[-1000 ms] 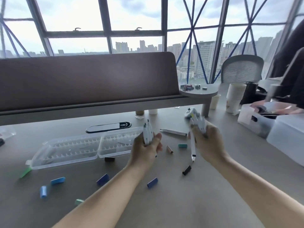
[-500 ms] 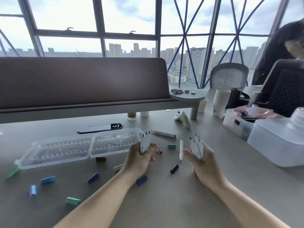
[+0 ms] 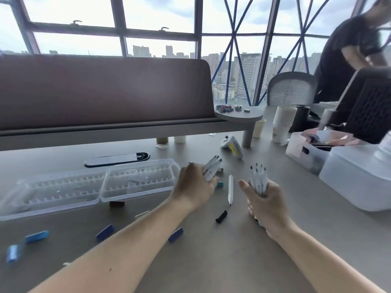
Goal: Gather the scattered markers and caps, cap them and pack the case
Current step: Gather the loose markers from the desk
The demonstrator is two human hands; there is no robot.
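Note:
My left hand (image 3: 193,186) grips a small bundle of uncapped white markers (image 3: 212,169), tips pointing up and right. My right hand (image 3: 265,200) grips another bundle of several uncapped white markers (image 3: 259,179), tips up. Between the hands one loose white marker (image 3: 230,189) lies on the grey table. The clear plastic case (image 3: 101,185) lies open to the left of my left hand. Loose caps lie about: a black cap (image 3: 221,216), a dark blue cap (image 3: 176,234), another dark blue cap (image 3: 105,229), light blue caps (image 3: 37,236) and a teal cap (image 3: 220,184).
A brown desk divider (image 3: 105,92) runs along the back, with a small round shelf (image 3: 239,115) at its right end. White storage bins (image 3: 357,178) stand at the right, a white game controller (image 3: 231,145) behind the hands. A person in black (image 3: 347,60) stands at the far right.
Both hands have come down toward the table with their marker bundles. My left hand has tilted its bundle to the right. The view has shifted, and the person at the right has come into sight.

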